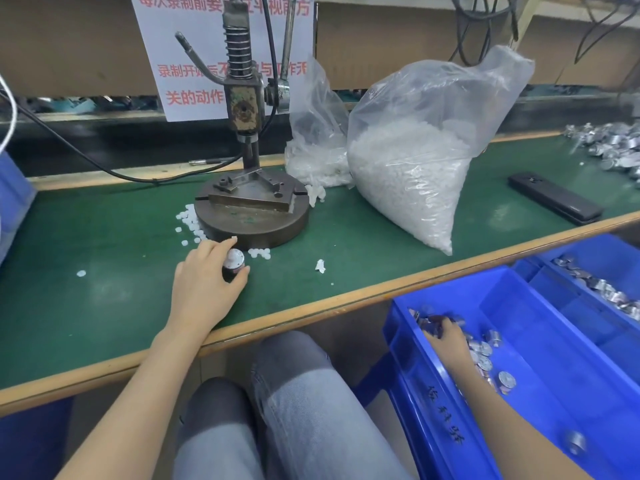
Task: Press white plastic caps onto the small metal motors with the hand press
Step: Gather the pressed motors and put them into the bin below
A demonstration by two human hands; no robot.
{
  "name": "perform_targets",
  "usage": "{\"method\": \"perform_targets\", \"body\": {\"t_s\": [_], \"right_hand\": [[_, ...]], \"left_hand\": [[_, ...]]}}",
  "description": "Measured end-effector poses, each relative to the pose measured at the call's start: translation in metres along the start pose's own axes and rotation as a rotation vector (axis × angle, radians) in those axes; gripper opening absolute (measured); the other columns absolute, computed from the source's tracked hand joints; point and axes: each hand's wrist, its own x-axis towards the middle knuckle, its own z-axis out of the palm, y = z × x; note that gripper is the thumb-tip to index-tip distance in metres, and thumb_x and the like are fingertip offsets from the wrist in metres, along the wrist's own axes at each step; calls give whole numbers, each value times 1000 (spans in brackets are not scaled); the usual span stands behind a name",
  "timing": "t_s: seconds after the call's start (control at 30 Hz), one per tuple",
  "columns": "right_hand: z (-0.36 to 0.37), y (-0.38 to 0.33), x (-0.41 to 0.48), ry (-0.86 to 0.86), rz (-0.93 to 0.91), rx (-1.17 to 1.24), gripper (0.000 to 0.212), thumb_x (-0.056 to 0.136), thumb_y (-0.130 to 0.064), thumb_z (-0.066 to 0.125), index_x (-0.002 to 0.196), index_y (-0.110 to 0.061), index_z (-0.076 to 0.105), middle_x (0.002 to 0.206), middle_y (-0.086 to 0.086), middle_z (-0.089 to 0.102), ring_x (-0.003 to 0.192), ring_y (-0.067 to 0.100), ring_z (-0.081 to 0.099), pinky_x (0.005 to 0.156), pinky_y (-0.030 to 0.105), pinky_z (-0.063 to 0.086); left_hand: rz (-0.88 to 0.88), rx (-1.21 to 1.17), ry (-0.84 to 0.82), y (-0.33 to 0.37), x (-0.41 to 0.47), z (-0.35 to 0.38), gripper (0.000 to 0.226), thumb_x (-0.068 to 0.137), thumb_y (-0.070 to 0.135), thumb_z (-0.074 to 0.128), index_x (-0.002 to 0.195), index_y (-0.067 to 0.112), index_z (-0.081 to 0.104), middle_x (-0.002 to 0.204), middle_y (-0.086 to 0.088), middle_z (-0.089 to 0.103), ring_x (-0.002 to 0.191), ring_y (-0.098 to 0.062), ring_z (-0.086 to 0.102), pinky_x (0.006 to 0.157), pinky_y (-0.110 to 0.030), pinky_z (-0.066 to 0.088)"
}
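While the left hand (204,275) rests on the green table (104,306) just on the near side of the hand press (251,188), its thumb and fingers pinch 1 small metal motor (234,260), with loose white caps (189,216) scattered beside the press base. At the near right, the right hand (446,337) reaches into the blue bin (554,341) among more motors (485,355); its fingertips are blurred, so whether they grasp anything cannot be told. To the right of the press stands a clear bag of caps (408,174).

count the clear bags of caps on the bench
2: a big bag right of the press, and a smaller bag between the two. No other shows, though one could sit out of view.
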Motion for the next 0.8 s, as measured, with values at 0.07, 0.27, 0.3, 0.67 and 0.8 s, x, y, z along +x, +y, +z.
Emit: {"method": "perform_targets", "body": {"t_s": [0.07, 0.27, 0.3, 0.67, 0.8], "right_hand": [[0, 0, 6, -32, 17, -49, 44, 90, -32, 56, 125, -5, 52, 124, 21, 52, 117, 37, 46, 97, 40, 36], [-10, -19, -8, 164, -85, -56, 25, 94, -18, 47, 96, -1, 64, 101, 22, 60, 100, 37, 50, 85, 41, 38], [-15, -27, -16, 213, -144, 12, 21, 93, -13, 48, 81, -4, 61, 89, 18, 59, 90, 34, 50, 76, 38, 38], [-23, -194, -99, 76, -911, 181, 9, 83, -3, 64, 91, -8, 65, 86, -1, 58, 81, 3, 51, 78, 11, 39], [31, -250, -109, -194, -1043, 4, 40, 85, -28, 66, 120, -11, 57, 115, 4, 51, 110, 15, 45, 94, 12, 27]], "left_hand": [[-6, 22, -10, 0, 0, 1, 40, 84, 31, 63, 120, 15, 60, 108, -5, 58, 100, -28, 50, 86, -39, 37], [-9, -17, -19, 0, -2, 0, 41, 84, 35, 64, 119, 15, 61, 110, -4, 59, 102, -28, 49, 87, -38, 35], [-10, -32, -16, 0, -2, 0, 41, 84, 36, 63, 119, 15, 61, 111, -4, 59, 103, -27, 49, 88, -37, 35], [-353, -868, 225, -9, 1, -8, 32, 101, 28, 31, 95, 21, 62, 105, 0, 59, 96, -16, 55, 89, -35, 41], [-494, -1062, 334, -11, 6, -12, 40, 101, 33, 29, 81, 20, 62, 93, -4, 63, 87, -18, 56, 81, -28, 42]]}}
